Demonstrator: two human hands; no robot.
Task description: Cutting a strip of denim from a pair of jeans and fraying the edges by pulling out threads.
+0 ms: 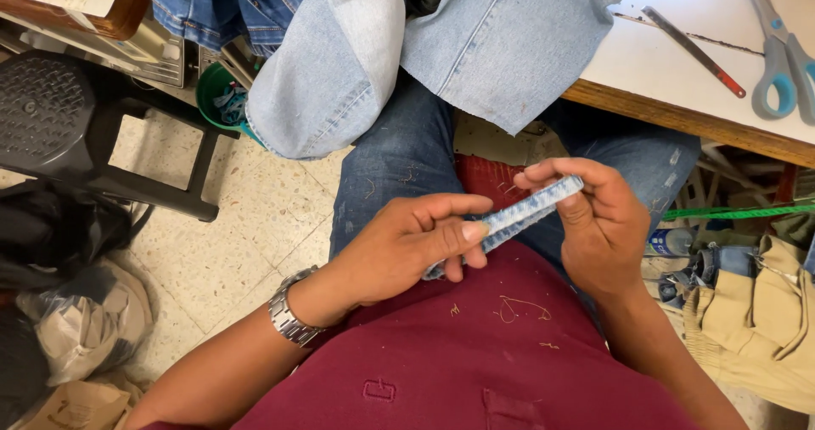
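Both hands pinch a narrow folded strip of pale blue denim (518,216); left hand (407,247) grips its lower end; right hand (594,222) clasps its upper end; blue-handled scissors (777,56) lie on the white table (679,73).

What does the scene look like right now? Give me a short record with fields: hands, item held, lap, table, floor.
left hand: pinches the lower end of the denim strip
right hand: pinches the upper end
denim strip: narrow, light blue, folded, slanting between both hands
lap: dark jeans, maroon shirt with thread bits
table: white top, scissors, light denim garment hanging over the edge
floor: black stool, green tub
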